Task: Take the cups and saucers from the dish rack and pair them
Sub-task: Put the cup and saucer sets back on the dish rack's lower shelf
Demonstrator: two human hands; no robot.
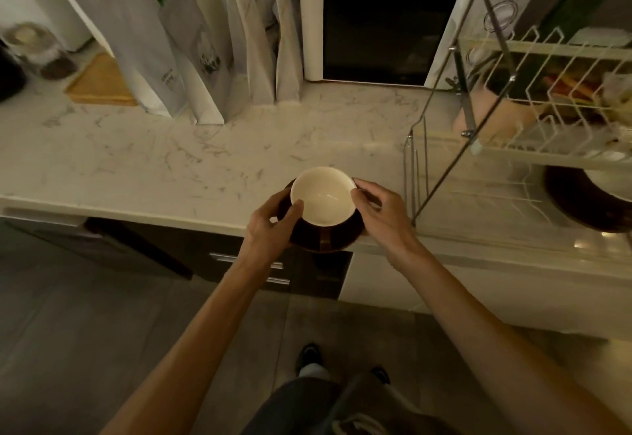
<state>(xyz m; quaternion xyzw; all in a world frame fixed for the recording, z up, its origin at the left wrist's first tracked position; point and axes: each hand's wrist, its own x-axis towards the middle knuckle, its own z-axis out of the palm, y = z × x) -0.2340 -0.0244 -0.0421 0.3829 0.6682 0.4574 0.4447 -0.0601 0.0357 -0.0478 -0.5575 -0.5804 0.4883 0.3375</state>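
A cup (323,197), cream inside and dark brown outside, sits upright on a dark brown saucer (337,239) at the counter's front edge. Its handle points toward me. My left hand (270,224) grips the saucer's left rim, with the thumb against the cup's side. My right hand (381,209) holds the right side of the cup and saucer. The wire dish rack (533,99) stands at the right. A dark saucer or plate (581,200) with a pale piece on it lies on the rack's lower level.
A white microwave (393,24) stands at the back of the marble counter (154,164). Several grey paper bags (219,41) lean left of it, beside a wooden board (101,84) and a jar (37,51). Dark drawers (246,263) lie below the counter.
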